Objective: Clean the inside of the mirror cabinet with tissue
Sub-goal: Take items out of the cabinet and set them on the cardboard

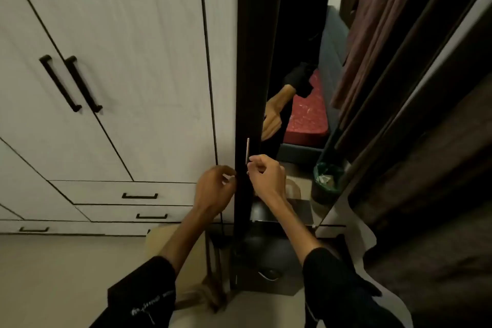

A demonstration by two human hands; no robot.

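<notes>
White wardrobe [119,74] fills frame left; dark mirror cabinet door [259,61] at centre.
Left hand [215,189] curled at door's edge; right hand [266,176] pinching slim handle [247,150].

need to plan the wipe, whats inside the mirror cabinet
Nothing of the inside shows: the mirror door is shut. The right hand is at its slim handle, the left hand beside the dark frame.

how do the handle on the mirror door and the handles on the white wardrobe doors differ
The mirror door handle is a single slim, pale metallic strip on a dark door edge, with the right hand at its lower end. The wardrobe handles are a pair of thicker black bars on white doors, and no hand is on them. The mirror handle looks shorter. Both kinds are straight bars running lengthwise up the door.
</notes>
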